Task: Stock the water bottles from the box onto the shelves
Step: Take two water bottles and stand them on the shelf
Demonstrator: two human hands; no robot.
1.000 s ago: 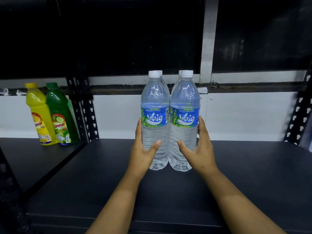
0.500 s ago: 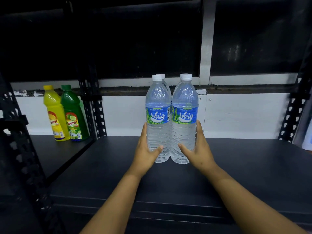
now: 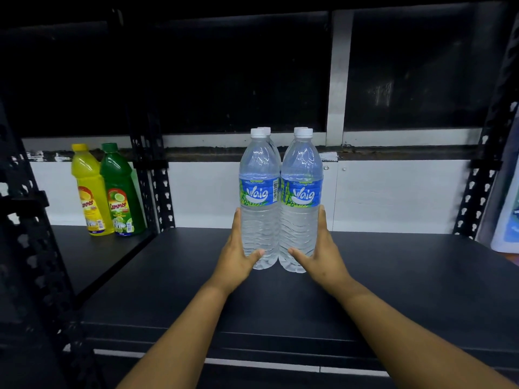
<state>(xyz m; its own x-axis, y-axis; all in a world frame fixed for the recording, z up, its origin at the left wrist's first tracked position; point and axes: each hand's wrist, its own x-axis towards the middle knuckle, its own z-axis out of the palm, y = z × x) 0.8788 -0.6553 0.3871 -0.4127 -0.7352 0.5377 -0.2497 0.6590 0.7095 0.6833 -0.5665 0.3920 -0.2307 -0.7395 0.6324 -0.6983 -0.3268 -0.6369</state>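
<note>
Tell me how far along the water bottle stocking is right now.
Done: nothing is stocked elsewhere on this shelf in view. In hand: the left hand and right hand press a cluster of water bottles, four caps showing, standing on the dark shelf. Left: letting go and fetching more; the box is out of view.

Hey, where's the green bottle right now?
In the head view the green bottle stands upright at far left on the neighbouring shelf, immediately right of the yellow bottle, beyond the black upright.
</note>
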